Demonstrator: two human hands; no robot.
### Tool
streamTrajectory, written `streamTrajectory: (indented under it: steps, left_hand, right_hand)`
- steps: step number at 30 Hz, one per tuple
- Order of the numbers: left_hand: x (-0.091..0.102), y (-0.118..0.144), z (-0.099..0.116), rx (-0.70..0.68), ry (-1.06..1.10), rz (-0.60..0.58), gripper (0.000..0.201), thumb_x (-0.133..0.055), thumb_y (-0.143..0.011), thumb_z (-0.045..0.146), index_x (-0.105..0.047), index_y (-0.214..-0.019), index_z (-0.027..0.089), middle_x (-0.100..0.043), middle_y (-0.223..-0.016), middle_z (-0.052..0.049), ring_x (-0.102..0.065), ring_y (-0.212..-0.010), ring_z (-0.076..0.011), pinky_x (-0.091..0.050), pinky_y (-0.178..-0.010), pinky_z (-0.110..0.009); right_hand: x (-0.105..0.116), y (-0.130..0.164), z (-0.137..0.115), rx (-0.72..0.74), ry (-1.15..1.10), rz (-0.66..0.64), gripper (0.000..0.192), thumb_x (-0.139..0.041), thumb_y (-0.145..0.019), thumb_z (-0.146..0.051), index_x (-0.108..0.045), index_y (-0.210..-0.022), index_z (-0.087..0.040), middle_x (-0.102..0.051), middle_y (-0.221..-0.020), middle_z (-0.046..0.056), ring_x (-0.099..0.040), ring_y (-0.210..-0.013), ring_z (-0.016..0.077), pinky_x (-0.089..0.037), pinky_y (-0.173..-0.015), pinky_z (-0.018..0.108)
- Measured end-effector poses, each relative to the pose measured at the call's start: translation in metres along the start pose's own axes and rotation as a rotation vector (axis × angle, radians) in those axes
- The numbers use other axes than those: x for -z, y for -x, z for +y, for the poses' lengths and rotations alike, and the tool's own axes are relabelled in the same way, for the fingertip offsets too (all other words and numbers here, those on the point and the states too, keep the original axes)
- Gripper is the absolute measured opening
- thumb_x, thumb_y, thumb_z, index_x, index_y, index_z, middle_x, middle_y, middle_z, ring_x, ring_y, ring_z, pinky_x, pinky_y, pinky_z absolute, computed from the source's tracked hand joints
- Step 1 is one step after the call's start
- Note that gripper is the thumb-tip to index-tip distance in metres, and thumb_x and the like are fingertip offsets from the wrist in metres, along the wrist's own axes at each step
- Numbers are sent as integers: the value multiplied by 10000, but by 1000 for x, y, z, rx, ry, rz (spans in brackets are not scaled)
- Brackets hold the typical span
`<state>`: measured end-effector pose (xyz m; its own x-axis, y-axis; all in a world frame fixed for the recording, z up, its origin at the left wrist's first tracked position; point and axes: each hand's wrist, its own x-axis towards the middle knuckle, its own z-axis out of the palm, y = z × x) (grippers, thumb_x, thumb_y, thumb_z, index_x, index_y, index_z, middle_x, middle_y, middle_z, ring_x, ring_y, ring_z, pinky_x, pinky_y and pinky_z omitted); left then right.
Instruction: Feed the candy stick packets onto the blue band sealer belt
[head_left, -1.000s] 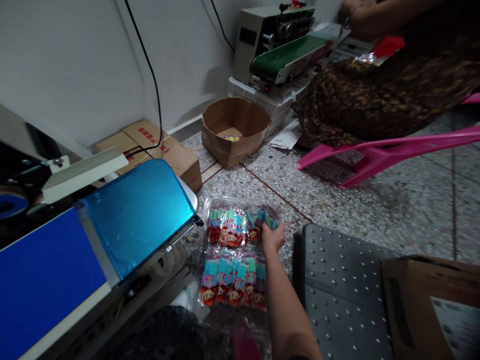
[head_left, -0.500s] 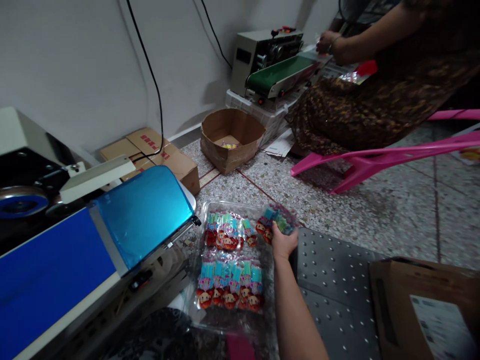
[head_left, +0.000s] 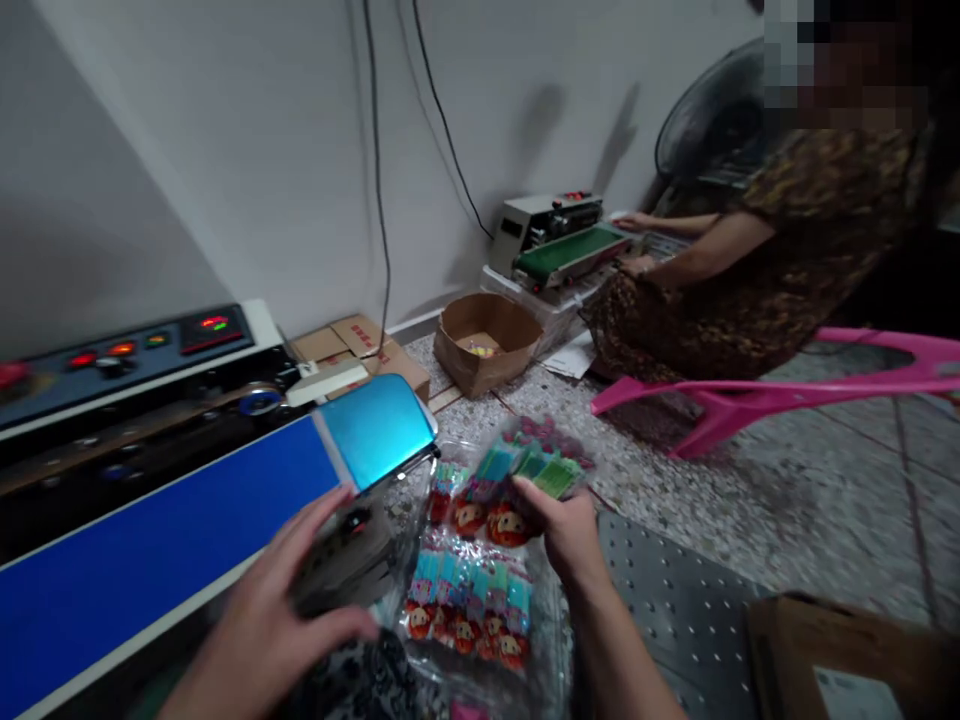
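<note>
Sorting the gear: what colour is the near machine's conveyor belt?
Blue conveyor belt, clearest in the head view.

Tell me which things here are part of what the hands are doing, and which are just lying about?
In hand:
- right hand gripping a candy packet
- left hand at the edge of the blue conveyor machine
- clear tray with more packets

Lying about:
- open cardboard box
- flat cartons
- pink plastic chair
- green-belt machine, used by another person
</note>
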<state>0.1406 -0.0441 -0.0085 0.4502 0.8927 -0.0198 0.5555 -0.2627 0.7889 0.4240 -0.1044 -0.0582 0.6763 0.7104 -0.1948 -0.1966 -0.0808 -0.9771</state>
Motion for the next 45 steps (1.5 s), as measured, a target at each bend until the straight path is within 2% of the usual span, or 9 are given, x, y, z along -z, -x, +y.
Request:
streamTrajectory:
  steps: [3,7,12,17,22,29,34,38,45]
  left_hand:
    - [2,-25,22,29,352,-100,1108,-816,-359,229,-275,-1324,292,-284,-1404,-67,-253,-1262,-292,-250,-1012,-434]
    - [20,-27,23,73,891,-199,827,-789,-413,133,-506,-1186,210,-567,-1162,-120,-515,-1043,-339,-415,-868,-425]
    - [49,-9,6,94,1139,88,363,-705,-565,126,-648,-923,149,-680,-880,-80,-623,-790,-253,-457,-791,-377]
    - [70,-4,-19,169,1266,292,184,-668,-584,107,-662,-768,119,-684,-720,-58,-625,-660,-206,-486,-705,-344]
    - [75,2,-41,156,1457,379,246,-661,-625,157,-650,-868,120,-691,-818,-82,-636,-744,-232,-476,-751,-370]
    - [95,11,-59,172,1524,408,280,-669,-623,152,-643,-902,137,-697,-838,-75,-643,-750,-234,-478,-760,-372]
    - [106,15,-60,145,1446,510,261,-685,-614,176,-653,-870,136,-699,-809,-70,-643,-754,-244,-489,-724,-344]
    - [108,18,-58,128,1404,564,296,-700,-598,181,-647,-886,140,-699,-808,-61,-646,-743,-246,-502,-691,-332]
    - [109,19,-59,158,1480,590,343,-682,-626,189,-604,-955,134,-695,-837,-61,-648,-772,-233,-503,-745,-369]
  right_hand:
    - [-53,31,-33,-105,15,-412,345,-744,-524,-277,-643,-818,-128,-687,-762,58,-628,-655,192,-514,-631,312]
    - [-124,55,-57,-73,49,-747,410,-744,-532,-256,-608,-904,-153,-676,-848,46,-625,-737,189,-504,-681,310]
    - [-198,70,-67,108,38,-791,600,-756,-498,-235,-498,-1037,-190,-638,-933,32,-604,-820,188,-490,-723,310]
    - [-246,81,-58,198,104,-765,505,-744,-512,-284,-530,-956,-178,-637,-876,24,-591,-775,177,-475,-687,280]
    - [-269,91,-57,95,112,-865,328,-713,-572,-306,-586,-838,-161,-657,-779,19,-591,-683,163,-466,-651,276]
    - [-288,109,-62,116,-21,-965,282,-608,-700,-294,-576,-959,-186,-642,-967,31,-575,-901,185,-440,-793,299]
    - [-301,122,-55,234,-81,-844,391,-690,-611,-238,-492,-948,-214,-621,-915,8,-581,-851,167,-461,-753,282]
    - [-298,130,-54,279,-21,-786,256,-669,-640,-270,-502,-816,-190,-610,-763,-3,-581,-722,149,-462,-655,252]
    - [-292,130,-58,217,-61,-800,238,-600,-708,-313,-616,-899,-171,-655,-894,35,-582,-875,196,-437,-802,314]
